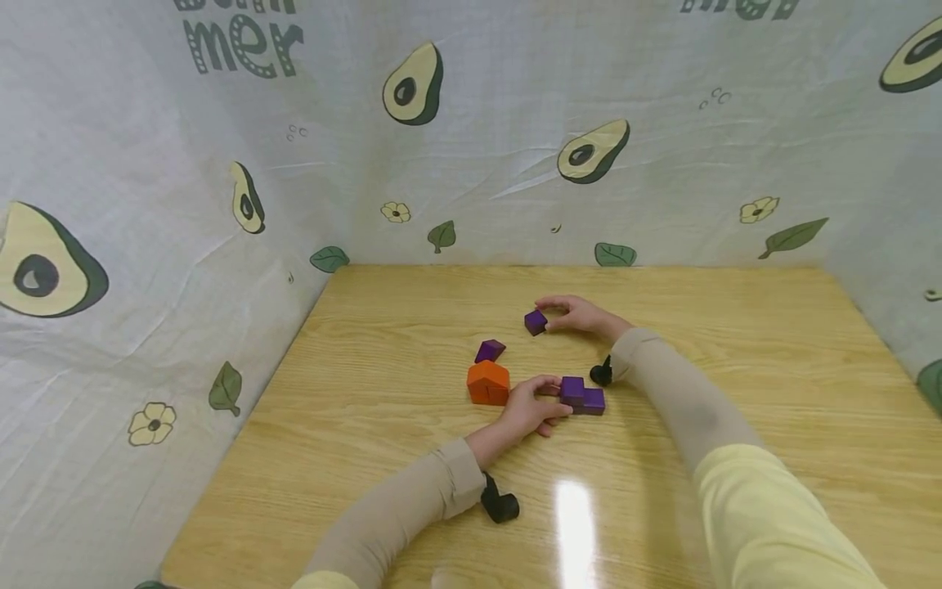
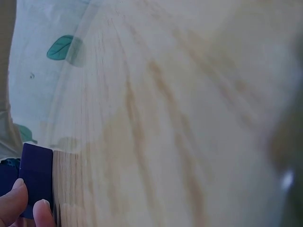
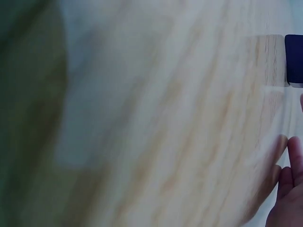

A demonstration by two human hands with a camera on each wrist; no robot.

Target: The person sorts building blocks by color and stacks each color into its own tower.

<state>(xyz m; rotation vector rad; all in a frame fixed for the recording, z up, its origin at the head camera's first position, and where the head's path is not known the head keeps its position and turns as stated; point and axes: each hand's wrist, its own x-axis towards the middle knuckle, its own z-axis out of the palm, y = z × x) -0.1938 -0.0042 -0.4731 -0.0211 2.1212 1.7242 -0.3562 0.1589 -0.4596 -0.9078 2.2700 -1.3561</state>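
In the head view my left hand (image 1: 528,407) holds the left end of a small purple stack, thumb in front and index finger behind. The stack has a purple cube (image 1: 572,388) on a flat purple block (image 1: 593,401). In the left wrist view, fingertips touch the flat block (image 2: 39,177). Farther back, my right hand (image 1: 580,314) pinches a separate purple cube (image 1: 536,322) between thumb and index finger, at the table surface. Only part of that cube (image 3: 294,59) enters the right wrist view, above several fingers; the thumb's contact is hidden there.
An orange house-shaped block group (image 1: 489,383) stands just left of my left hand. Behind it lies a purple triangular block (image 1: 490,351). The wooden table (image 1: 368,393) meets an avocado-print cloth (image 1: 500,213) at its back and sides.
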